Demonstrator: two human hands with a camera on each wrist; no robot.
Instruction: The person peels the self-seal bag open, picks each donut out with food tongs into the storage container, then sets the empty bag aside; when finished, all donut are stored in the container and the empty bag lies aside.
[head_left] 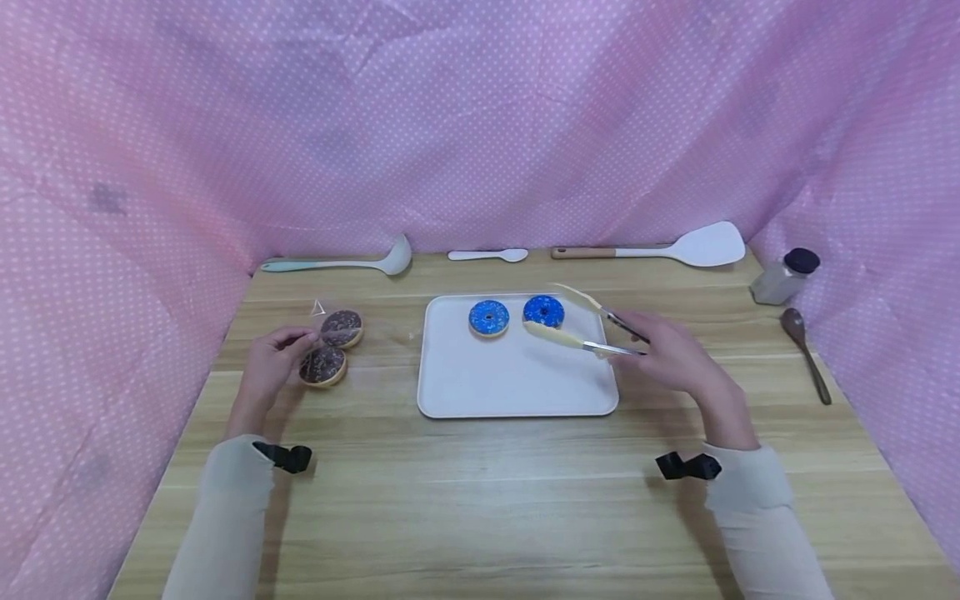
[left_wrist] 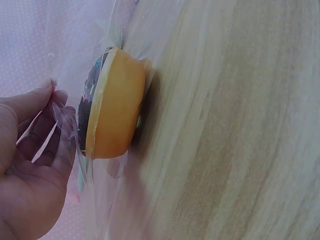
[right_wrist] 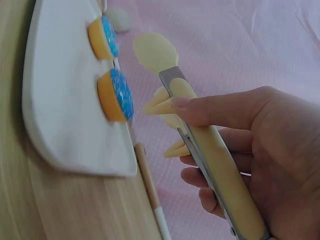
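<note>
Sleeves frame our view; our left hand (head_left: 272, 358) pinches the clear wrapper (left_wrist: 60, 125) around the chocolate doughnuts (head_left: 332, 346), left of the tray (head_left: 517, 396). Our right hand (head_left: 671, 354) grips the tongs (head_left: 581, 325), tips apart over the blue doughnuts (head_left: 516, 315). We judge it best to pin the wrapper while the tongs reach in.

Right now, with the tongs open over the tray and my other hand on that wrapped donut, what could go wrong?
The tongs hang open in the right hand right beside the blue donuts; a careless sweep could knock one across the tray. The left hand only pinches the clear wrapper of a chocolate donut, so thin film might slip or tear. That donut touches the second chocolate donut, so tugging could drag it along.
</note>
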